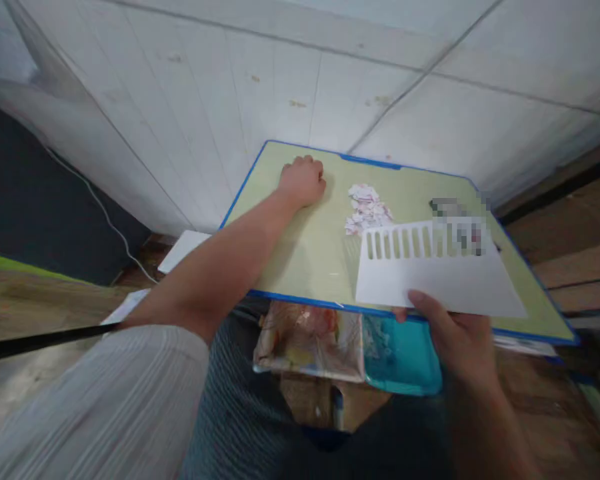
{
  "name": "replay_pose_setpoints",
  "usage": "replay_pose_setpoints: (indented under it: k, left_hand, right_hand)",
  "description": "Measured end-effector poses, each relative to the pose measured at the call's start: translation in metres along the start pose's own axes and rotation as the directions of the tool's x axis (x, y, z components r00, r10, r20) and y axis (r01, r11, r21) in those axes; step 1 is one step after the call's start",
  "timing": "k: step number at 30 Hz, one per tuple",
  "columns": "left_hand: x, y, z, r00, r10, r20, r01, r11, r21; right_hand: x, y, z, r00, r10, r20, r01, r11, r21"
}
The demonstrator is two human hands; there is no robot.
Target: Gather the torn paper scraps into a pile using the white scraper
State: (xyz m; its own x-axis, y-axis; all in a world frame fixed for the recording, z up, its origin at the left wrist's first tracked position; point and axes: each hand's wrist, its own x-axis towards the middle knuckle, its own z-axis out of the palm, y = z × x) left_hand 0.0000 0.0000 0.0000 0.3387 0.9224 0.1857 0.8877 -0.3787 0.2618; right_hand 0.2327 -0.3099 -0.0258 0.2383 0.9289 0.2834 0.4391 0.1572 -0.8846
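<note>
My right hand [453, 327] grips the near edge of a white sheet with a row of cut-out slots [430, 283], thumb on top. The sheet is held over the right part of a pale yellow board with a blue rim [310, 253]. My left hand [303, 180] rests at the board's far left, its fingers curled in; anything inside them is hidden. Between the hands, beyond the sheet's left corner, lies a pile of small whitish-pink pieces [367, 208], like paper scraps.
Below the board's near edge stand a tray with plastic-covered contents [350, 357] and a turquoise tray [405, 363]. A white panelled wall [290, 80] rises behind the board. A dark blurred object [447, 207] lies on its right side. A cable [105, 213] hangs at left.
</note>
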Motion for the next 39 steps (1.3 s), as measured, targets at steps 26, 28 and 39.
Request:
replay_pose_setpoints:
  k: [26,28,39]
  left_hand:
    - [0.003,-0.006,0.006,0.994,0.079,-0.071,-0.075,0.996,0.053]
    - [0.003,-0.006,0.006,0.993,0.08,-0.084,-0.076,0.996,0.052]
    - [0.005,-0.008,0.006,0.994,0.059,-0.092,-0.059,0.998,-0.002]
  right_hand:
    - [0.179,-0.007,0.019,0.961,-0.174,0.216,0.212,0.963,-0.165]
    - [0.182,-0.007,0.02,0.96,-0.191,0.204,0.227,0.96,-0.167]
    - [0.173,-0.001,0.006,0.935,-0.219,0.279,0.238,0.971,-0.037]
